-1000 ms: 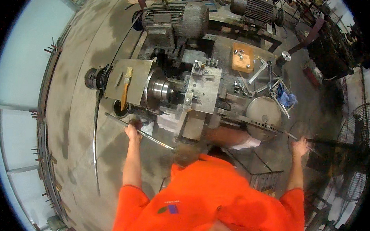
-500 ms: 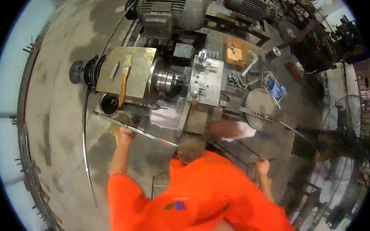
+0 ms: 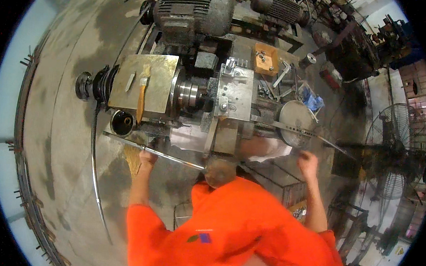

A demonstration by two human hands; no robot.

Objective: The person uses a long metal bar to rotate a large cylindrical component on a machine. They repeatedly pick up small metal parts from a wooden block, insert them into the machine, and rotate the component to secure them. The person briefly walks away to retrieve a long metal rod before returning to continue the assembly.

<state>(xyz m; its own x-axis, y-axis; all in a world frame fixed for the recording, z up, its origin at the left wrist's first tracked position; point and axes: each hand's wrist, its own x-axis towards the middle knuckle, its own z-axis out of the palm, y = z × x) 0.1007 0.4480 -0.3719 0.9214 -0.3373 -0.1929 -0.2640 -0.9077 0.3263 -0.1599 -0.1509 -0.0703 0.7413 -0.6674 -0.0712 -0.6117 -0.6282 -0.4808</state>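
My left hand (image 3: 148,156) is low on the near left side of the machine, where a shiny metal rod (image 3: 169,157) crosses in front of its fingers. The fingers are mostly hidden, so whether they grip anything does not show. My right hand (image 3: 307,162) is raised off the near right side, its fingers curled closed; anything inside them is hidden. Beyond it lies a round metal disc (image 3: 294,118) with a perforated bar (image 3: 301,131) across it. A wood-handled brush (image 3: 142,97) and a small metal strip (image 3: 130,82) rest on the flat metal cover (image 3: 159,85).
At the machine's middle are a shiny spindle (image 3: 189,95) and a bolted metal block (image 3: 238,93). An orange tray (image 3: 266,59) of small metal parts, wrenches (image 3: 283,74) and a blue cloth (image 3: 312,99) lie far right. Motors (image 3: 192,13) stand behind; a fan (image 3: 393,124) is at right.
My right hand has risen and moved away from my body, toward the round disc. My left hand stays near the rod, and the view has shifted slightly.
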